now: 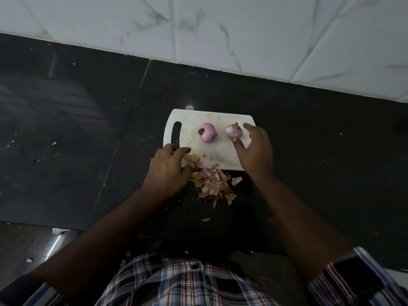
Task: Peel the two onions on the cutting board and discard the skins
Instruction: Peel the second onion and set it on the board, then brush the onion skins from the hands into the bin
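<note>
A white cutting board [220,120] lies on the dark counter. On it sit two peeled purple onions: a round one [208,135] in the middle and a smaller one [234,131] to its right, a bit of brown skin at its top. My right hand [256,151] hovers just right of the smaller onion with fingers spread, thumb tip by the onion's near side, holding nothing. My left hand [167,168] is at the board's near-left corner, fingers curled over the edge and thumb at the near rim. A pile of brown and purple skins [214,184] lies on the counter against the board's near edge.
The black stone counter [77,129] stretches to both sides, with small specks of peel. A white marbled tile wall [242,29] runs along the back. A loose skin flake [206,219] lies near the counter's front edge.
</note>
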Motion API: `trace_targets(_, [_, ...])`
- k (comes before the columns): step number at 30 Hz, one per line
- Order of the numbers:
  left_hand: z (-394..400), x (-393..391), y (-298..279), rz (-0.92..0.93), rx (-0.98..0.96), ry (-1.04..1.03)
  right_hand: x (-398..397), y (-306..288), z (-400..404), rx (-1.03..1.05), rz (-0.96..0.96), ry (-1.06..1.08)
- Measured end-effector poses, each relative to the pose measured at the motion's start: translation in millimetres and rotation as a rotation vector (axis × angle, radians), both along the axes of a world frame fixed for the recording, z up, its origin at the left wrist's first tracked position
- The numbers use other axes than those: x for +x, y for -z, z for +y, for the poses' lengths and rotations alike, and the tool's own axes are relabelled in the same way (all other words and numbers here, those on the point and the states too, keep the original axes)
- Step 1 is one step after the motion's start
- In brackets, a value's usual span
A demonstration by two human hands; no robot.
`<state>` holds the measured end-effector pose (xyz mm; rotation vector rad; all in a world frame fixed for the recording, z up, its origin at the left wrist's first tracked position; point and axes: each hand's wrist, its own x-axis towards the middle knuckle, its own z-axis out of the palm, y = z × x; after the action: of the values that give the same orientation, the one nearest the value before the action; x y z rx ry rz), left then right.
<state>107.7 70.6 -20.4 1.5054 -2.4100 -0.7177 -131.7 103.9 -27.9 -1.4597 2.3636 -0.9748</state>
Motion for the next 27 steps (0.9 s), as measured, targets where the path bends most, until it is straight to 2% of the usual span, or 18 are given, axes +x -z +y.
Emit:
trace_targets(2, [-0.4,-4.3,2.0,0.075,0.006,0.042,11.6,3.1,33.6,-0.049,0.004,0.027])
trace_targets(4, [0.9,-10.7,6.5,0.122,0.050,0.103,21.8,15.1,63.6,0.055,-0.044,-0.015])
trace_targets(6, [1.2,-18.6,15.1,0.113,0.049,0.173,31.6,31.8,83.6,0.169,-0.006,-0.062])
trace_targets(9, [3.7,-30.8,28.7,0.054,0.001,0.272,54.2,48.1,88.0,0.198,0.081,-0.074])
trace_targets(13, [22.0,-32.2,29.8,0.072,0.043,0.368,93.7,44.7,76.7,0.142,0.009,-0.209])
trace_targets(15, [21.3,-22.9,26.3,0.128,0.060,0.351,94.0,36.9,74.8,0.099,-0.088,-0.234])
trace_targets(16, [16.4,-17.2,24.9,0.144,0.049,0.315,89.2,36.5,74.2,0.073,-0.076,-0.207])
trace_targets(19, [-2.6,-2.1,26.7,0.084,0.003,0.275,71.0,40.1,68.5,0.129,0.057,-0.152])
trace_targets(23, [-2.6,6.0,33.5,0.051,0.000,0.342,89.7,47.2,70.2,0.220,0.147,-0.336])
trace_targets(25, [-0.4,12.8,37.6,0.053,-0.010,0.354,103.0,48.0,76.0,0.197,0.093,-0.404])
trace_targets(27, [-6.1,23.1,41.7,0.021,-0.066,0.356,103.3,45.1,75.5,0.134,0.024,-0.345])
